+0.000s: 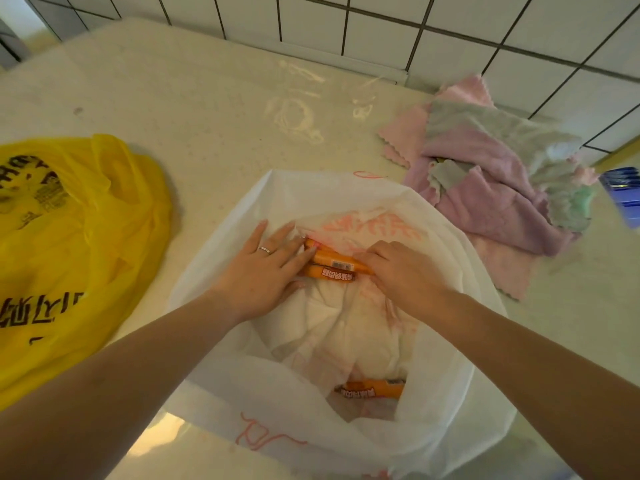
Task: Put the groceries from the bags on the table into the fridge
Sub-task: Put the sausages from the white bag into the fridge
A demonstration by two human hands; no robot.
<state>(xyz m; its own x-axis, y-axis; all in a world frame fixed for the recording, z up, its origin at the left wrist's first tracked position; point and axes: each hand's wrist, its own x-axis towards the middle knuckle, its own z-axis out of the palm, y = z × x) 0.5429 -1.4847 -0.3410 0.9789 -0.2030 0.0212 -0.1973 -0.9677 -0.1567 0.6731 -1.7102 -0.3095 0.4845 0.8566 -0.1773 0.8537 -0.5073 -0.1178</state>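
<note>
Near edge: the white bag (450, 427) lay open on the table (207, 116). One orange sausage stick (372, 389) sat loose in its near pocket. Mid-bag, two more orange sticks (332, 266) lay side by side on crumpled plastic. Left hand (256, 271) was in the bag with straight, slightly spread fingers, tips touching the sticks' left ends. Right hand (401, 271) covered their right ends with curled fingers; whether it pinched them could not be told. The sticks looked light, fairly stiff and slick-wrapped, probably squashable; best gathered together around the middle. To the left, the yellow bag (76, 244) lay flat and looked empty, contents not visible. Far right, a heap of pink and grey cloths (485, 174) lay against the tiled wall (381, 26). No fridge was visible.
</note>
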